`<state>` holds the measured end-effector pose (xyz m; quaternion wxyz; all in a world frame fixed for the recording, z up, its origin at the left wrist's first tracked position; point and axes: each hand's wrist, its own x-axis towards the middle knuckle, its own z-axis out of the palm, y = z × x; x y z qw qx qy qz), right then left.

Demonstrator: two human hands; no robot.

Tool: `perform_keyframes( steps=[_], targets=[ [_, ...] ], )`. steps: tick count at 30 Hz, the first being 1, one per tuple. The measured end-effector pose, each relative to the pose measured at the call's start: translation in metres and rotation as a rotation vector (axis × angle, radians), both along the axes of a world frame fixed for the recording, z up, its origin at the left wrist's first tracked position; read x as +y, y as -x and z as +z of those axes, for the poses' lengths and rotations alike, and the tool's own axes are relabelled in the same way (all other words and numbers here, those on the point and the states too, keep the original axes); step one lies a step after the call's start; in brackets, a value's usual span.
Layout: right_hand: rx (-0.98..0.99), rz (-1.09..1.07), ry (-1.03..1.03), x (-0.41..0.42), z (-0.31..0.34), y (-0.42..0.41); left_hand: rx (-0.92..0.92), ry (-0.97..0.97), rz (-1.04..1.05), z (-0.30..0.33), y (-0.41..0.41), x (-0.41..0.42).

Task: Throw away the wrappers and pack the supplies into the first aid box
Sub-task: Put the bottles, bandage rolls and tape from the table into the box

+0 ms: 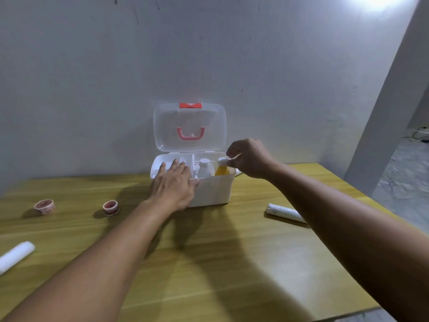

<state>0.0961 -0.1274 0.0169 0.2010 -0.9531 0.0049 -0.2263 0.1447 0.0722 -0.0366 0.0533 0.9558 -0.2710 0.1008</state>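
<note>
Resting spread, the left hand point(173, 182) covers the first aid box point(209, 194) rim. Right hand point(249, 158) pinches a thin wrapper point(233, 159) above the yellow bottle point(221, 170).

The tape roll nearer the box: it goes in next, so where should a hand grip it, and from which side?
The tape roll lies flat on the table, hole up, with clear space around it. Come from above and pinch across its outer rim, fingers on opposite sides. The left hand is closer.
</note>
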Motion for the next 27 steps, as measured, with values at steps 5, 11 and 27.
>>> perform_keyframes(
  steps=[5, 11, 27],
  targets=[
    [0.362, -0.128, 0.219, -0.026, -0.011, 0.041, -0.016, 0.059, 0.02, -0.001, 0.002, -0.002],
    [0.647, -0.207, 0.32, -0.047, -0.046, 0.061, -0.157, 0.316, -0.076, -0.001, 0.018, -0.02],
    [0.368, -0.135, 0.382, -0.069, -0.056, -0.073, 0.117, 0.436, -0.111, 0.006, -0.016, -0.032]
  ],
)
